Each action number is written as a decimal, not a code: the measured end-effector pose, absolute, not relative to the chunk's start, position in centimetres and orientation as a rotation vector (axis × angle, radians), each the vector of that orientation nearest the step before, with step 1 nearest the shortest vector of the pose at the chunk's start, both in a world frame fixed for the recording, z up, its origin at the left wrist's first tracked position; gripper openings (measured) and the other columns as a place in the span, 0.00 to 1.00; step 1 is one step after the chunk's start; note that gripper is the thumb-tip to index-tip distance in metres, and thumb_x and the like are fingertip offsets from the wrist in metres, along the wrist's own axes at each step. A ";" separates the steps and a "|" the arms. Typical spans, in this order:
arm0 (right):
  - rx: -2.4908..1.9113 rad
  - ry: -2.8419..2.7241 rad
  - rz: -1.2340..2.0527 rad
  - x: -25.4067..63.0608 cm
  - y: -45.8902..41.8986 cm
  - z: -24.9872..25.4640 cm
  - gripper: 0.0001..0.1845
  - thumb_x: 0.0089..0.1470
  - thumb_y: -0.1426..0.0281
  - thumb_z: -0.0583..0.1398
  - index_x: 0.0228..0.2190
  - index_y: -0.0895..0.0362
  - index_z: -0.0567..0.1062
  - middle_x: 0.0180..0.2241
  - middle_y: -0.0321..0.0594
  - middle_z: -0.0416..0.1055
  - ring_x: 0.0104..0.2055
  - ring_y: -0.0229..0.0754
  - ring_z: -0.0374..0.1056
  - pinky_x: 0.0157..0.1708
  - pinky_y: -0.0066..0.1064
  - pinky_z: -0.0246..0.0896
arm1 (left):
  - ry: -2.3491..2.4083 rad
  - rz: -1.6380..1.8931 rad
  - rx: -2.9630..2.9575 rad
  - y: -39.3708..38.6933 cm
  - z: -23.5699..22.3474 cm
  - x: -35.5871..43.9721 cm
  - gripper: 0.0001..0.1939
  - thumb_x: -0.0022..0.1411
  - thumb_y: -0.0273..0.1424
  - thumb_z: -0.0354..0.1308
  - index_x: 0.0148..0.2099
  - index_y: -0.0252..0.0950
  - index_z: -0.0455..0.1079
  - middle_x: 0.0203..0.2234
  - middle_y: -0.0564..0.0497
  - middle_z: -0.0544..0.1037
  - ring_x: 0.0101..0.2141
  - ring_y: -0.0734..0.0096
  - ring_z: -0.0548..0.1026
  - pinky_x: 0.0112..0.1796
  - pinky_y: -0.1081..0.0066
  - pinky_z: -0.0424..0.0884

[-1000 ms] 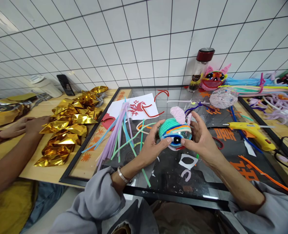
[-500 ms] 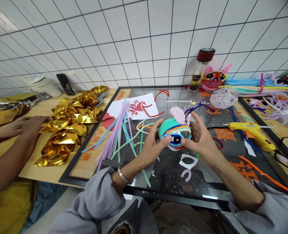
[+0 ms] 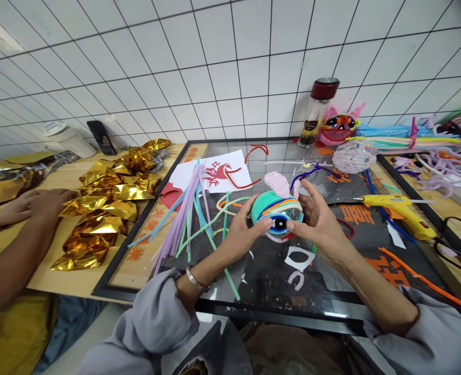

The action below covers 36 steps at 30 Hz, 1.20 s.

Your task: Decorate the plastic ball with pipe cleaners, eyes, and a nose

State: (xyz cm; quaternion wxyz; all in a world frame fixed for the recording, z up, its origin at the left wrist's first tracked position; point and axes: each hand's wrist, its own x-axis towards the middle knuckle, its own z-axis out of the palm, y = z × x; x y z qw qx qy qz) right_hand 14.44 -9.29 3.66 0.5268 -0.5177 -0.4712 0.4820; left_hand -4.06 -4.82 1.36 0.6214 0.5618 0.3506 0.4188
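Note:
Between my two hands is a round clear ball covered partly with coloured pipe cleaners [image 3: 269, 204], with green coils, stripes, pink ears and one black eye. My left hand [image 3: 243, 232] grips its left side, thumb at the eye's left edge. My right hand [image 3: 319, 221] is closed on the right side, its thumb pressing the eye's right edge. The eye [image 3: 280, 223] has a blue and white rim. Below the ball lie a white paper piece with an oval hole [image 3: 299, 264] and a small pale pink curved piece [image 3: 296, 281].
A yellow glue gun [image 3: 404, 211] with a cord lies right. Loose pipe cleaners [image 3: 183, 219] and a paper with a red horse [image 3: 230, 159] lie left. Behind stand a lidded bottle [image 3: 315, 117] and a pink pig-like mask [image 3: 337, 126]. Another person's hands [image 3: 39, 205] rest near gold foil [image 3: 109, 198].
The view has shifted slightly, so things sit a little farther left. Both hands keep their hold on the ball, thumbs still at the eye.

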 end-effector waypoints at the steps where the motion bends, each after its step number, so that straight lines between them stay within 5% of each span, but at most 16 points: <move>1: -1.231 -1.126 1.158 14.4 -9.3 3.6 0.64 0.40 0.50 0.73 0.69 0.48 0.48 0.67 0.53 0.57 0.67 0.56 0.59 0.64 0.49 0.57 | 0.804 0.967 1.275 -4.8 1.3 -4.0 0.43 0.53 0.50 0.68 0.65 0.35 0.61 0.60 0.40 0.72 0.59 0.49 0.70 0.60 0.54 0.66; 36: -1.204 -1.123 1.163 14.5 -9.1 3.3 0.56 0.41 0.52 0.73 0.65 0.47 0.55 0.63 0.50 0.63 0.64 0.55 0.62 0.62 0.49 0.60 | 0.820 1.016 1.219 -5.2 1.2 -3.8 0.42 0.54 0.46 0.68 0.65 0.34 0.60 0.60 0.38 0.71 0.58 0.49 0.70 0.59 0.55 0.67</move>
